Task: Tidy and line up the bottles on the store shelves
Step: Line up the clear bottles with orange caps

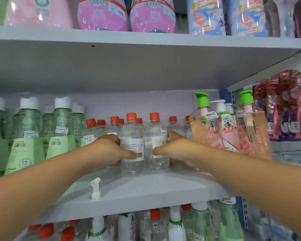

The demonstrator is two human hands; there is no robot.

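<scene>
The left hand (111, 150) curled around the left side of one clear bottle (132, 145), thumb laid across its white label and fingers wrapped behind, gripping it. The right hand (174, 150) did the same on the neighbouring bottle (156, 143), thumb on its label, fingers round the far side. Both bottles stood upright and touching, side by side, at the front of a cluster of like bottles with orange caps, set toward the back of the middle shelf (146, 190). They were transparent, filled with clear liquid (the label print was too blurred to read). Green bottles (28, 136) with white caps filled the shelf's left end, and pink pump bottles (205, 129) with green heads stood at its right end. A loose white pump nozzle (96, 187) stood near the shelf's front edge. The upper shelf (146, 39) carried pink and blue wrapped packs, and more bottles showed below.
</scene>
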